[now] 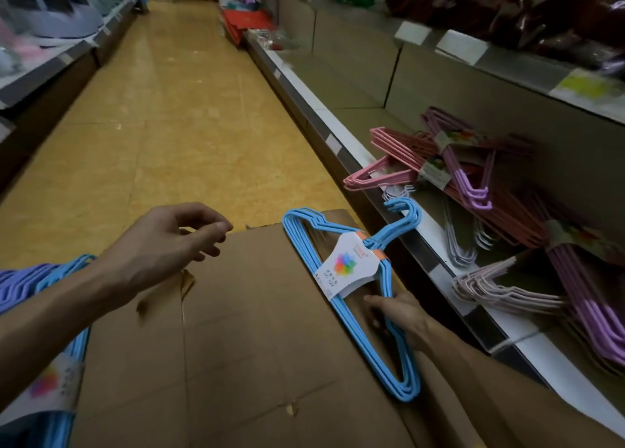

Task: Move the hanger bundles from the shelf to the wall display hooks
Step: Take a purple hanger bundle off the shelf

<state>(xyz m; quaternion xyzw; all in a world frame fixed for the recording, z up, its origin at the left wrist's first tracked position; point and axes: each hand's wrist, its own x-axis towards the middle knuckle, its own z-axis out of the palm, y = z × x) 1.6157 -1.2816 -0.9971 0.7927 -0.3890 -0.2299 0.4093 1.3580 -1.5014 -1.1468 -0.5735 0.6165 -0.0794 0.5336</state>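
Nearest: flattened brown cardboard [257,329] is spread across the lower centre of the frame, creased and torn in places.
Blue bundle: a blue hanger bundle [351,295] with a white paper label [348,265] is laid on the cardboard's right part, hooks turned toward the shelf.
Right hand [395,312]: the bundle's lower bar is gripped, fingers curled round the wires.
Left hand [169,241]: held above the cardboard at centre left, nothing held, fingers loosely curled, thumb near the fingertips.
Lower left: further blue and purple hangers [50,312] are seen under the left forearm.
Shelf [338,143]: at right, pink hangers [389,163], purple hangers [473,177] and pale ones are heaped in disorder, some overhanging the front edge.
Floor [169,109]: yellow tiles run up the aisle between shelf rows to upper centre.
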